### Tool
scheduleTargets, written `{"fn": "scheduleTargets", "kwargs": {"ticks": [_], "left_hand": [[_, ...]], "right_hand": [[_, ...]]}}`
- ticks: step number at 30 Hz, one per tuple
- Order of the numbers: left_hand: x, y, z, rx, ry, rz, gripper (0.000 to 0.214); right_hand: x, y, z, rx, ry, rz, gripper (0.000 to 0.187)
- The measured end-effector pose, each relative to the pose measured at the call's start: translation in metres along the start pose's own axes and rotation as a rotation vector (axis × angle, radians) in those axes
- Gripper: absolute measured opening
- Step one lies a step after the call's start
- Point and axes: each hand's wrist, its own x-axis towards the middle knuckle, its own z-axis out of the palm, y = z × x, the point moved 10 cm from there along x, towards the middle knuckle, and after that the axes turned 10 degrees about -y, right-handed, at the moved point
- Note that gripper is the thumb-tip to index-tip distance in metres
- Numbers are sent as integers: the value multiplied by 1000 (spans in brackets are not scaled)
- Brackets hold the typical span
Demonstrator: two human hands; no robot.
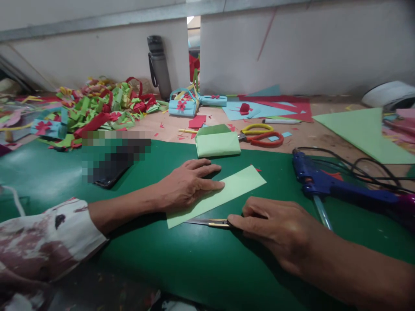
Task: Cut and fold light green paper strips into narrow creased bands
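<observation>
A strip of light green paper lies slanted on the green mat. My left hand rests flat on the strip, fingers stretched out and pointing right. In my right hand is a utility knife, its handle mostly hidden by the closed fingers. The knife's thin blade points left, along the strip's lower edge near its left end; whether it touches the paper I cannot tell. Just beyond my left hand sits a folded light green paper pouch with its flap raised.
Scissors with yellow and red handles lie behind the mat. A blue glue gun with a black cord is at right. A dark phone-like object, partly pixelated, lies at left. Behind are a paper scrap pile, small blue bags and a bottle.
</observation>
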Motion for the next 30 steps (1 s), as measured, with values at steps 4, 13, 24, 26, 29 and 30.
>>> {"fn": "scheduleTargets", "kwargs": {"ticks": [4,13,24,26,29,30], "left_hand": [[0,0,-1,-1,3,-8,34],[0,1,0,14,15,12,33],[-1,7,-2,80,50,77,33],[0,7,-2,122,65,104,33],[9,16,-6,196,122,236,30],[15,19,-6,228,108,266,29]], "right_hand": [[7,-12,-3,-17,46,-50,28],[11,-23,-5,-56,88,-86,32],[-4,-51,-13,-23,32,-125,28],[-8,-34,-28,-1,82,-89,30],[-23,7,-73,-43,333,20,31],[-26,27,-84,-98,349,124,30]]}}
